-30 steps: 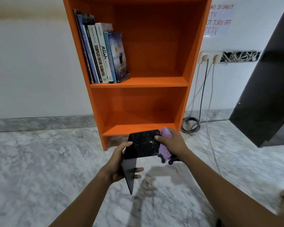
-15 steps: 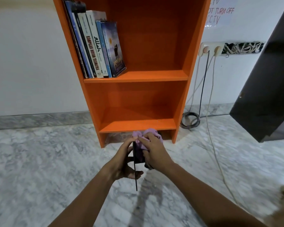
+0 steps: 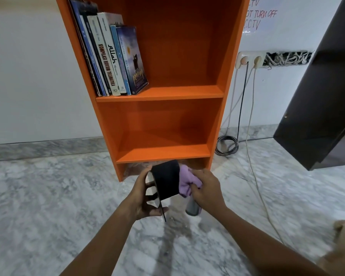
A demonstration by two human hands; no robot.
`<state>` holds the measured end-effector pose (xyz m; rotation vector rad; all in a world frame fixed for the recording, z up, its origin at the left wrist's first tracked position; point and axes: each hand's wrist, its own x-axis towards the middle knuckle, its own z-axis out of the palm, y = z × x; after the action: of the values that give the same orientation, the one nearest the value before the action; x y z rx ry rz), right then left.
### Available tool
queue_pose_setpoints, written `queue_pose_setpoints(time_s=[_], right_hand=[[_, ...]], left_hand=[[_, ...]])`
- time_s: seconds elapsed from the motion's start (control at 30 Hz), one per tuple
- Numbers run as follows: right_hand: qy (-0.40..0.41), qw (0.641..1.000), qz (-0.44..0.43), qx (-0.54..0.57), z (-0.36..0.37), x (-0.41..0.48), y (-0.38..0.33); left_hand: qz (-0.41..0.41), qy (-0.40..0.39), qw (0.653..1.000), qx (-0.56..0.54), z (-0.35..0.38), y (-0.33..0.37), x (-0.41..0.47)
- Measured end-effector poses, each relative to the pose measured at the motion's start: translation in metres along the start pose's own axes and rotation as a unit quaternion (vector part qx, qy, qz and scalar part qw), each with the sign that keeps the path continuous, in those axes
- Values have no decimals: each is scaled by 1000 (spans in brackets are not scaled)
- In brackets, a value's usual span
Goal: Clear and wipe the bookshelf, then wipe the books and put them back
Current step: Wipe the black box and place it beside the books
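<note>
An orange bookshelf (image 3: pixel 159 92) stands against the wall on the marble floor. Several books (image 3: pixel 112 56) lean upright at the left of its upper shelf; the lower shelf holds nothing. In front of the shelf's base my left hand (image 3: pixel 143 198) grips a thin black book (image 3: pixel 166 180) by its page edge, cover bent toward me. My right hand (image 3: pixel 205 188) presses a bunched purple cloth (image 3: pixel 185 181) against the book's right side. A grey cylinder (image 3: pixel 192 208) shows under my right hand; what it is I cannot tell.
Two plugged cables (image 3: pixel 247 108) run from wall sockets (image 3: pixel 249 59) down to a black coil (image 3: pixel 226 145) on the floor right of the shelf. A dark cabinet (image 3: pixel 323 100) stands at the right. Open marble floor (image 3: pixel 48 196) lies to the left.
The black book has turned from edge-on to showing its cover, bent over my left fingers. The purple cloth slid to the book's right side. The view drew closer to the shelf.
</note>
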<state>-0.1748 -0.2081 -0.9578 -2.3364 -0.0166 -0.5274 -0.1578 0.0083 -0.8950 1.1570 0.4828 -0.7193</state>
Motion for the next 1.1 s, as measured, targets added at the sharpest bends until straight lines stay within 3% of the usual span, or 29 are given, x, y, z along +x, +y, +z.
queue_pose_setpoints(time_s=[0.07, 0.17, 0.33, 0.53, 0.7, 0.8, 0.93, 1.1], right_hand=[[29, 998, -48, -3, 3, 9, -18], [37, 986, -102, -125, 15, 16, -35], [83, 960, -146, -224, 13, 18, -29], [66, 988, -107, -88, 4, 21, 2], [92, 980, -105, -143, 6, 25, -27], [39, 961, -160, -222, 15, 25, -44], [-56, 952, -209, -215, 24, 19, -36], [-83, 918, -311, -231, 24, -8, -9]], left_hand=[[-11, -19, 1000, 10, 2, -4, 1], [-23, -84, 994, 60, 11, -7, -6], [19, -97, 991, 85, 17, -3, -14], [36, -93, 993, 67, 10, -8, -10], [56, -111, 991, 51, 14, -6, -13], [66, -122, 990, 32, 18, -2, -15], [63, -119, 990, 45, 16, -4, -15], [61, -88, 992, 60, 9, -2, -18]])
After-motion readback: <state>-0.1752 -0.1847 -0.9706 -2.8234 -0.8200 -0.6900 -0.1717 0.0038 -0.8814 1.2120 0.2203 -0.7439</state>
